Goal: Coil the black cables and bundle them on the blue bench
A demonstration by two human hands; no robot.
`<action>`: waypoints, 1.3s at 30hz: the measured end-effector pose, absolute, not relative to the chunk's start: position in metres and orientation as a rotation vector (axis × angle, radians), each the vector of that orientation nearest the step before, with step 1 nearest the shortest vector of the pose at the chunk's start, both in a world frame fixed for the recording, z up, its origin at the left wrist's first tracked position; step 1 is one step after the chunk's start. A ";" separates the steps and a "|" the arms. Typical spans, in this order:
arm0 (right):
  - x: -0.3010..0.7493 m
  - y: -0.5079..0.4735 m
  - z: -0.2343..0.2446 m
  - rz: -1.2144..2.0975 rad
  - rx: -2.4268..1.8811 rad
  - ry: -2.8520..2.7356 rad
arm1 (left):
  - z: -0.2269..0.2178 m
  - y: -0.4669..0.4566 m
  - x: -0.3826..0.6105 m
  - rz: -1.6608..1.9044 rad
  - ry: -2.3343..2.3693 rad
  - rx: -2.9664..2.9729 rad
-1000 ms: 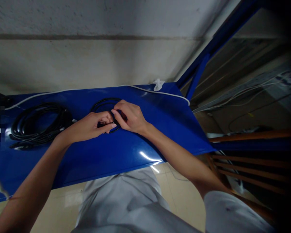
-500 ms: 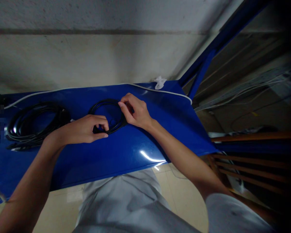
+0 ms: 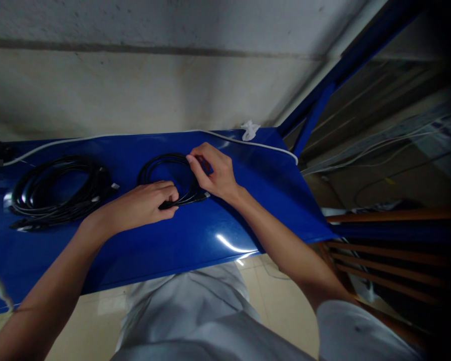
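We've got a thin, round coil of black plastic-looking cable (image 3: 165,157) on the glossy blue table (image 3: 270,185), fingers curled onto it: left hand (image 3: 152,198) at the near edge, right hand (image 3: 217,174) pinching the far-right side. Probably light, springy, slightly slick; we'd grip all the loops together.

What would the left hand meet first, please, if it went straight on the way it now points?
Beyond the coil it grips, the left hand would probably meet the right hand first, though their relative heights are unclear.
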State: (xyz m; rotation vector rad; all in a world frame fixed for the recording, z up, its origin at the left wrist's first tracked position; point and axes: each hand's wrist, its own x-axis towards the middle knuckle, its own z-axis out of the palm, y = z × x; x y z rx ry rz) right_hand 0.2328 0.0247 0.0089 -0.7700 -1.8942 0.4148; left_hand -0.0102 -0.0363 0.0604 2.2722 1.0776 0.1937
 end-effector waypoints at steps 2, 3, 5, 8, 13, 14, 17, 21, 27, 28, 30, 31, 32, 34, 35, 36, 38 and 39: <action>0.234 0.023 0.017 0.414 -0.774 -1.837 | 0.061 -0.036 -0.009 0.250 1.115 2.235; 0.234 0.021 0.021 0.415 -0.776 -1.804 | 0.062 -0.036 -0.009 0.307 1.132 2.212; 0.235 0.017 0.030 0.413 -0.775 -1.740 | 0.062 -0.035 -0.007 0.451 1.161 2.160; 0.235 0.010 0.037 0.345 -0.715 -1.699 | 0.064 -0.034 -0.004 0.661 1.221 2.036; 0.226 0.001 0.031 0.240 -0.567 -1.805 | 0.065 -0.032 0.001 0.934 1.277 1.783; 0.224 0.000 0.029 0.246 -0.557 -1.822 | 0.064 -0.032 0.001 0.971 1.284 1.755; 0.216 -0.002 0.023 0.305 -0.590 -1.831 | 0.062 -0.032 0.005 1.027 1.284 1.698; 0.211 -0.004 0.022 0.417 -0.670 -1.799 | 0.060 -0.034 0.011 1.052 1.233 1.655; 0.211 -0.004 0.028 0.503 -0.739 -1.788 | 0.053 -0.034 0.014 1.219 1.210 1.677; 0.211 -0.004 0.029 0.509 -0.737 -1.791 | 0.052 -0.033 0.014 1.241 1.216 1.691; 0.211 -0.004 0.029 0.517 -0.729 -1.802 | 0.051 -0.033 0.013 1.266 1.231 1.705; 0.211 -0.004 0.029 0.519 -0.724 -1.807 | 0.052 -0.033 0.013 1.270 1.235 1.704; 0.211 -0.004 0.029 0.520 -0.718 -1.810 | 0.052 -0.033 0.013 1.266 1.236 1.699; 0.210 -0.005 0.029 0.522 -0.705 -1.807 | 0.054 -0.032 0.014 1.260 1.227 1.687; 0.210 -0.005 0.028 0.523 -0.700 -1.803 | 0.055 -0.032 0.015 1.260 1.216 1.682; 0.210 -0.005 0.028 0.524 -0.698 -1.801 | 0.055 -0.032 0.015 1.261 1.199 1.677; 0.210 -0.005 0.027 0.529 -0.701 -1.804 | 0.055 -0.032 0.016 1.266 1.164 1.668; 0.210 -0.005 0.027 0.529 -0.702 -1.806 | 0.055 -0.032 0.016 1.272 1.149 1.662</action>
